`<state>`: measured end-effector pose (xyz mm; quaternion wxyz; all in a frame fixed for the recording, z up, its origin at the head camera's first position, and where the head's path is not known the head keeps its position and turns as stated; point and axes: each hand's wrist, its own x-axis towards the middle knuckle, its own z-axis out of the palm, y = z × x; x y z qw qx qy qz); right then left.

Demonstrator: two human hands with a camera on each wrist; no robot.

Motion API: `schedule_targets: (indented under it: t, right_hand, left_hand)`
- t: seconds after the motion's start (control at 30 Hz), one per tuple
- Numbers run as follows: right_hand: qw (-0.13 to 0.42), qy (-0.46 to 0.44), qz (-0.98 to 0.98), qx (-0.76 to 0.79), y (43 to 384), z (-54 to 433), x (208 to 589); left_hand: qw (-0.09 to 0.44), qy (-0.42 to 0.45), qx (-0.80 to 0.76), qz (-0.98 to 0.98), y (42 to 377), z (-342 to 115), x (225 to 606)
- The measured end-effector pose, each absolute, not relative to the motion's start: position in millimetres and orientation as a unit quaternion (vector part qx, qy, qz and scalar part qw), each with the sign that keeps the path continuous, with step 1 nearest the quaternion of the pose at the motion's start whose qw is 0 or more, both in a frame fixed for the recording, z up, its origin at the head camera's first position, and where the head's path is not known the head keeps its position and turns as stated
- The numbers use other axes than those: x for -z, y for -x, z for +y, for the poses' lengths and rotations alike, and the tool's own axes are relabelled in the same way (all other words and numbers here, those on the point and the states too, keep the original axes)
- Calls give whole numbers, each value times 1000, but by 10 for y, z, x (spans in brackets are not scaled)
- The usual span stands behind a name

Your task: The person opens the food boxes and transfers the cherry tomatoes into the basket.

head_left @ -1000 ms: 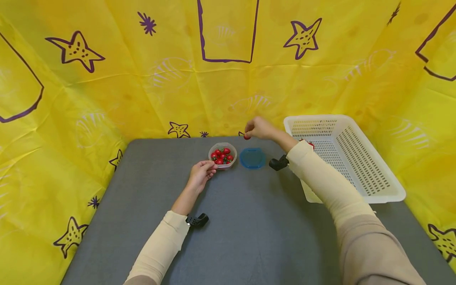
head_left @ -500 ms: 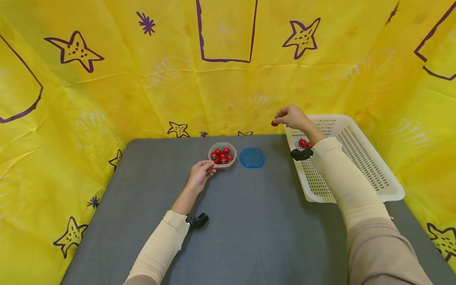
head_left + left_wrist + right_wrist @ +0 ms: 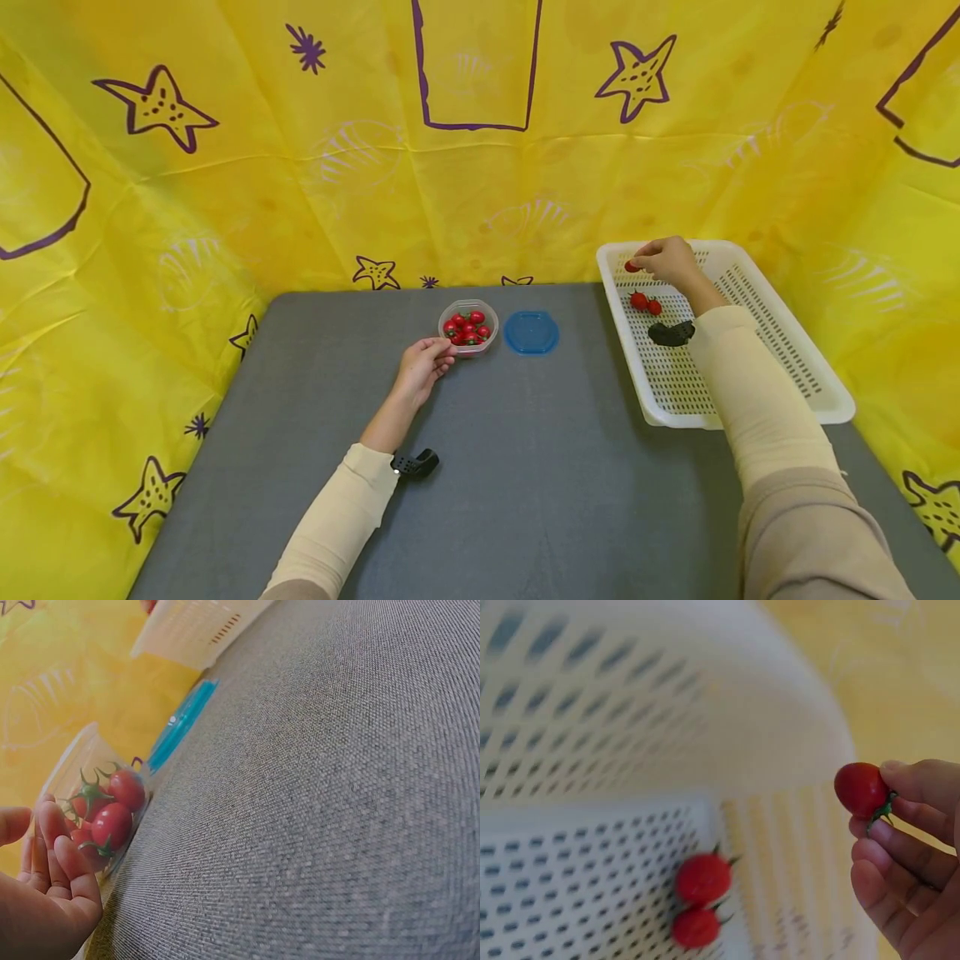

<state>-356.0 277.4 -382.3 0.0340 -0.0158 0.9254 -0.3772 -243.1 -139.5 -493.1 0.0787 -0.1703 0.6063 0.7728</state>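
One tomato [image 3: 857, 789] now over the basket [image 3: 682, 387]

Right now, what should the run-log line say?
right hand: pinches tomato over basket; left hand: holds container; lid: off, beside container; basket: two tomatoes visible

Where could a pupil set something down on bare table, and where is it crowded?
A wide patch of table lies in front of the blue lid, between left sleeve and white basket; another, left of the left hand. Crowded: the tub of tomatoes, and the basket's far left corner, with two tomatoes and the right hand pinching a third nearby.
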Motion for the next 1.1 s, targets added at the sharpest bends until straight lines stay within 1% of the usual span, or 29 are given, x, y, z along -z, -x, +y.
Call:
schedule_targets:
  t: [0.2, 0.33, 0.43, 0.53, 0.63, 0.9, 1.1]
  right_hand:
    - [3, -20, 922, 388, 3532, 2996, 4011]
    - [-12, -63, 920, 387, 3509, 3073, 4087]
    - [-9, -97, 915, 392, 3507, 3106, 4135]
    - [1, -112, 919, 377, 3495, 3152, 4203]
    - [2, -104, 933, 344, 3452, 3205, 4286]
    - [-17, -70, 958, 278, 3346, 3221, 4392]
    - [7, -75, 962, 262, 3313, 3212, 4410]
  left_hand:
    - [79, 167, -773, 606, 2419, -1401, 4915]
    - [79, 167, -774, 606, 2424, -1407, 4913]
    - [80, 167, -774, 605, 2432, -1408, 4915]
    - [80, 166, -775, 605, 2432, -1405, 4924]
    - [80, 166, -776, 604, 2427, -1398, 4933]
    - [73, 166, -779, 601, 2418, -1403, 4935]
    - [71, 162, -778, 603, 2419, -1392, 4940]
